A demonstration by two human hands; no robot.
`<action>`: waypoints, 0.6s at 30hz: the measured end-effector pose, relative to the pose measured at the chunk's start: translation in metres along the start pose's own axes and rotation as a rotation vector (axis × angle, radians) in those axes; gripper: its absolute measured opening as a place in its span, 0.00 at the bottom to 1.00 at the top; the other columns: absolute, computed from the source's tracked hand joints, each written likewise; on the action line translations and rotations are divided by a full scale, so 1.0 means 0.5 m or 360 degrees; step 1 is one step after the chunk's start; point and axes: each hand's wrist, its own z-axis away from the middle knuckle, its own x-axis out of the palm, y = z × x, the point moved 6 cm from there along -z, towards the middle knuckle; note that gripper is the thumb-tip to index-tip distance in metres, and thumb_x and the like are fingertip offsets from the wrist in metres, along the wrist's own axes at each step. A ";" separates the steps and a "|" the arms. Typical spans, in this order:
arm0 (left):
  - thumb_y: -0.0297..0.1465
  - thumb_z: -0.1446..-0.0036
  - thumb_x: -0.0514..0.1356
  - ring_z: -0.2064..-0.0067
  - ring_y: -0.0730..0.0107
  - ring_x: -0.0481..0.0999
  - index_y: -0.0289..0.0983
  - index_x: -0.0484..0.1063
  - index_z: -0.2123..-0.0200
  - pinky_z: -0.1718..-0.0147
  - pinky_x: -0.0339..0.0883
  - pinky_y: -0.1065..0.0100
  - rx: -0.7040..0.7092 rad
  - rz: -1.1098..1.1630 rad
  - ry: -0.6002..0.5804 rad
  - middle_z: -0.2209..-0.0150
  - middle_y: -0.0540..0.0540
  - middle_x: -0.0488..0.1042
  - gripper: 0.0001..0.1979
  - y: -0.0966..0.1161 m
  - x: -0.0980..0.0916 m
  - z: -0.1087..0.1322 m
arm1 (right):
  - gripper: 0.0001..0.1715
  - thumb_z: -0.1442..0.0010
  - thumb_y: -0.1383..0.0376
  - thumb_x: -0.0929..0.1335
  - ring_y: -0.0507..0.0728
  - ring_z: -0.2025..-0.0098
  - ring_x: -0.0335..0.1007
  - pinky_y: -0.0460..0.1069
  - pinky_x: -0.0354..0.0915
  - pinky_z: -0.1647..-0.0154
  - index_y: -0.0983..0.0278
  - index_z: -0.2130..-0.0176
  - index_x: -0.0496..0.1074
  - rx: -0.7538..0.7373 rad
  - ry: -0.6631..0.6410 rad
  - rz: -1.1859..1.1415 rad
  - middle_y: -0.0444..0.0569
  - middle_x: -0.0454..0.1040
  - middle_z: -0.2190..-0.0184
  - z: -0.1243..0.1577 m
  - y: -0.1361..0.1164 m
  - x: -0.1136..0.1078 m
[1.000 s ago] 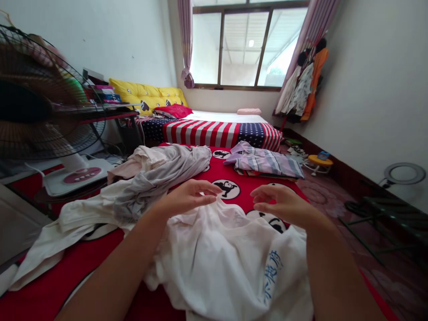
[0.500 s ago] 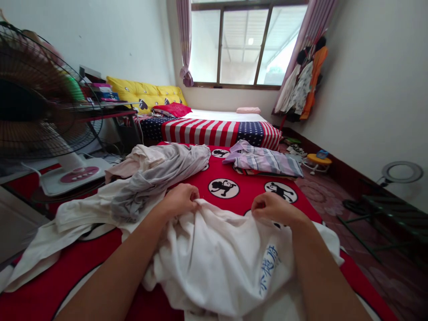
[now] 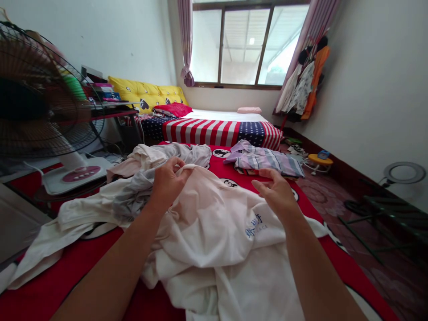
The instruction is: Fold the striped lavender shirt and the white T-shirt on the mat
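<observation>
A white shirt (image 3: 214, 232) with blue lettering near its right side lies rumpled in front of me on a red cloth (image 3: 217, 177) printed with black-and-white monkey circles. My left hand (image 3: 170, 180) pinches the shirt's upper edge and holds it raised off the cloth. Above the shirt's right part is my right hand (image 3: 276, 189), fingers apart and nothing between them. Left of the shirt lies a loose heap of grey and white clothes (image 3: 133, 191). Beyond my right hand rests a folded plaid shirt (image 3: 264, 158) in lilac and grey, on top of other folded cloth.
An electric fan (image 3: 76, 169) stands at the left, by a desk with books. Behind is a bed (image 3: 200, 131) with a striped, starred cover. On the right are a yellow stool (image 3: 320, 159), a ring light (image 3: 404, 173) and a dark green folding rack (image 3: 397, 218).
My left hand has lifted the shirt's edge up and away from me. The right hand has let go of the fabric and moved slightly up, its fingers now spread.
</observation>
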 end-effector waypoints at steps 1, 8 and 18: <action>0.41 0.49 0.62 0.75 0.72 0.68 0.38 0.68 0.70 0.75 0.58 0.72 -0.0072 0.0130 0.0005 0.77 0.53 0.70 0.12 -0.001 -0.005 -0.001 | 0.24 0.48 0.56 0.71 0.57 0.64 0.75 0.51 0.70 0.63 0.64 0.53 0.71 -0.0015 -0.0103 0.0082 0.53 0.76 0.57 0.008 -0.017 0.008; 0.35 0.55 0.67 0.79 0.78 0.67 0.37 0.67 0.71 0.78 0.63 0.76 -0.0418 0.1430 0.0062 0.78 0.56 0.68 0.12 0.023 -0.043 -0.007 | 0.25 0.48 0.50 0.72 0.55 0.68 0.73 0.47 0.68 0.69 0.64 0.56 0.73 -0.0028 -0.1356 -0.0240 0.48 0.77 0.67 0.136 -0.145 0.100; 0.37 0.47 0.65 0.67 0.63 0.80 0.36 0.75 0.61 0.66 0.74 0.66 -0.0001 0.1250 -0.0663 0.68 0.45 0.80 0.13 0.158 -0.060 0.064 | 0.16 0.43 0.58 0.67 0.63 0.51 0.70 0.57 0.64 0.48 0.64 0.58 0.76 0.0105 -0.0716 -0.1117 0.50 0.78 0.60 0.126 -0.138 0.167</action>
